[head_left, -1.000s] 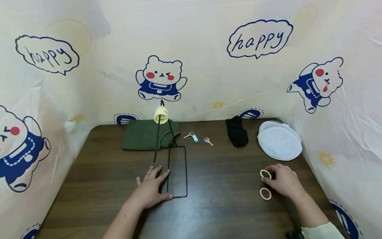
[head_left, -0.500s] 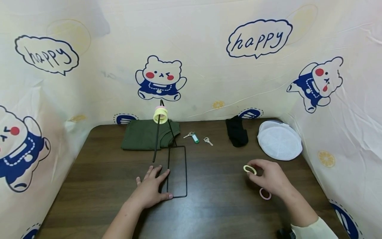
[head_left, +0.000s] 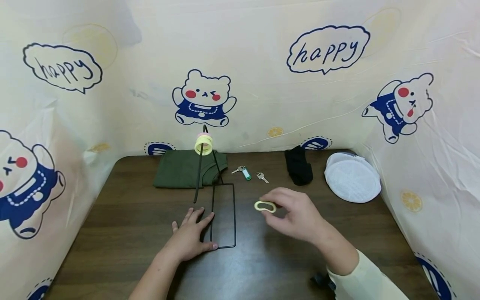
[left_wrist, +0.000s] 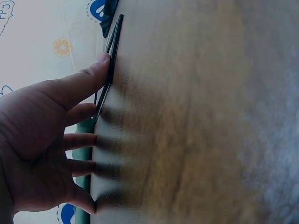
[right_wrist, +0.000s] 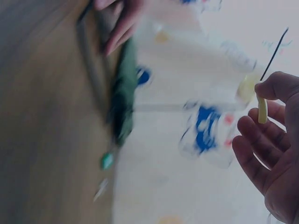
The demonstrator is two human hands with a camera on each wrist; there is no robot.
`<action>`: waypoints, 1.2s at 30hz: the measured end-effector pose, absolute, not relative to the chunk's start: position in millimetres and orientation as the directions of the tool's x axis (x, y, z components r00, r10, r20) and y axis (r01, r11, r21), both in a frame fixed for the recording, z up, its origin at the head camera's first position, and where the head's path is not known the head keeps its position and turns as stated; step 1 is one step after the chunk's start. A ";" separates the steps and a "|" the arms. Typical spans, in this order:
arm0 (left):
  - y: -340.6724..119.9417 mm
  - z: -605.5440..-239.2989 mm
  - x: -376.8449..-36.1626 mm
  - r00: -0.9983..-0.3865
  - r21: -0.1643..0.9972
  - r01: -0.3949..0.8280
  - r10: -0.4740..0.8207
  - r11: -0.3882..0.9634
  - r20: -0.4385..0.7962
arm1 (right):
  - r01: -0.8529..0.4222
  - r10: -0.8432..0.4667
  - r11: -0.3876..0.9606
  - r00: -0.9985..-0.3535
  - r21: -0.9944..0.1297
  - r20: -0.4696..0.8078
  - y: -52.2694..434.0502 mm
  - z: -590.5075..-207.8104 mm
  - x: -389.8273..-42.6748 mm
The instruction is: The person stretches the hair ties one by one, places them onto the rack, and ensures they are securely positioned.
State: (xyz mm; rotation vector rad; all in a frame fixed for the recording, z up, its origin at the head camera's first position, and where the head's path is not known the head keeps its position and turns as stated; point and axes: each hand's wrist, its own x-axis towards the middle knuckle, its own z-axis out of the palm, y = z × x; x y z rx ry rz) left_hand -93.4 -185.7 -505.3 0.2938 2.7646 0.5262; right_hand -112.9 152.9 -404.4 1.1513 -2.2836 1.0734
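From above, the right hand (head_left: pixel 300 214) pinches a yellow hair ring (head_left: pixel 265 206) between thumb and fingertips, lifted over the dark table (head_left: pixel 123 216) just right of the black wire stand (head_left: pixel 223 214), while the left hand (head_left: pixel 191 237) lies flat with fingers spread on the stand's base. The left wrist view shows that hand (left_wrist: pixel 44 149) splayed, its thumb against the wire (left_wrist: pixel 108 77). The right wrist view, blurred, shows the ring (right_wrist: pixel 262 110) nipped under the thumb, the other fingers loosely curled.

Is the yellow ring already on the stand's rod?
No, the right hand pinches the yellow ring above the table, apart from the stand.
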 end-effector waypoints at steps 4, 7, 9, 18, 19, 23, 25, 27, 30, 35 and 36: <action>-184.4 -504.2 -94.6 -0.930 0.376 0.128 0.243 0.918 -0.276 | -0.884 -0.535 0.275 -0.468 -0.378 0.703 119.6 -380.5 -110.1; -183.8 -504.5 -96.2 -0.930 0.368 0.119 0.234 0.922 -0.285 | -0.922 -0.534 0.219 -0.387 -0.320 0.752 98.1 -363.1 -106.5; -184.0 -504.8 -96.9 -0.930 0.368 0.118 0.233 0.922 -0.286 | -0.939 -0.536 0.200 -0.343 -0.279 0.771 85.4 -352.7 -104.3; -186.7 -503.0 -94.2 -0.936 0.427 0.156 0.271 0.891 -0.224 | -0.975 -0.526 0.186 -0.201 -0.119 0.826 49.2 -321.6 -103.2; -187.0 -502.9 -93.8 -0.936 0.429 0.162 0.276 0.889 -0.218 | -0.975 -0.527 0.192 -0.199 -0.112 0.826 47.1 -320.2 -104.2; -188.0 -503.9 -94.3 -0.933 0.411 0.161 0.274 0.897 -0.232 | -0.964 -0.544 0.246 -0.225 -0.102 0.808 38.9 -318.6 -114.0; -187.8 -504.0 -95.0 -0.931 0.398 0.151 0.266 0.905 -0.251 | -0.956 -0.557 0.277 -0.246 -0.102 0.793 35.3 -319.0 -122.5; -187.4 -504.2 -95.8 -0.930 0.387 0.147 0.261 0.910 -0.259 | -0.947 -0.569 0.304 -0.265 -0.100 0.779 32.2 -320.0 -132.8; -186.5 -504.0 -96.1 -0.927 0.388 0.138 0.257 0.911 -0.272 | -0.930 -0.575 0.355 -0.300 -0.098 0.762 29.8 -323.4 -149.8; -185.9 -503.5 -94.6 -0.926 0.391 0.138 0.258 0.910 -0.274 | -0.896 -0.568 0.437 -0.340 -0.076 0.750 28.0 -329.2 -176.3; -185.9 -503.2 -94.2 -0.927 0.388 0.140 0.258 0.911 -0.271 | -0.892 -0.570 0.445 -0.346 -0.074 0.745 27.3 -329.5 -181.2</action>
